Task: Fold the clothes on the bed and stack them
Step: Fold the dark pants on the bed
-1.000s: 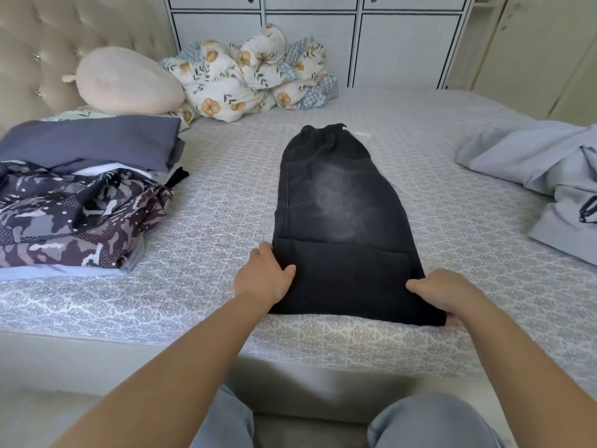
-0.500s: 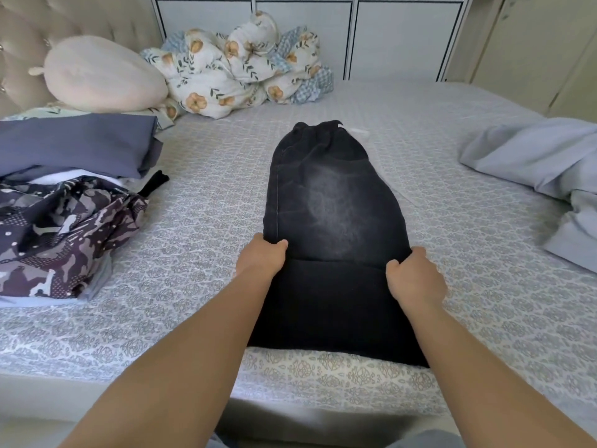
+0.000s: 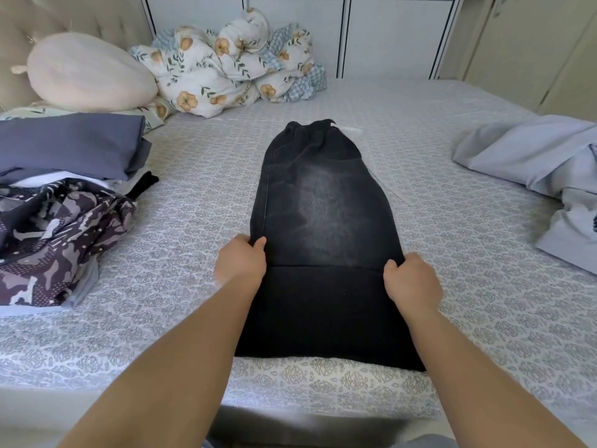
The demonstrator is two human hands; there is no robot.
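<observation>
I'm mid-fold on the black jeans [image 3: 323,221], lying lengthwise at bed [image 3: 200,202] centre. My left hand [image 3: 240,261] and right hand [image 3: 412,281] each pinch a side edge. Next I'd lift toward twelve o'clock, keeping edges level.

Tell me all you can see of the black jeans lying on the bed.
The black jeans look like faded denim, paler and greyish in the middle, with a seam down the left edge. They lie flat and lengthwise on the patterned bed, waistband at the far end, the near part folded up into a darker band. The left hand and right hand each grip a side edge at that fold line.
</observation>
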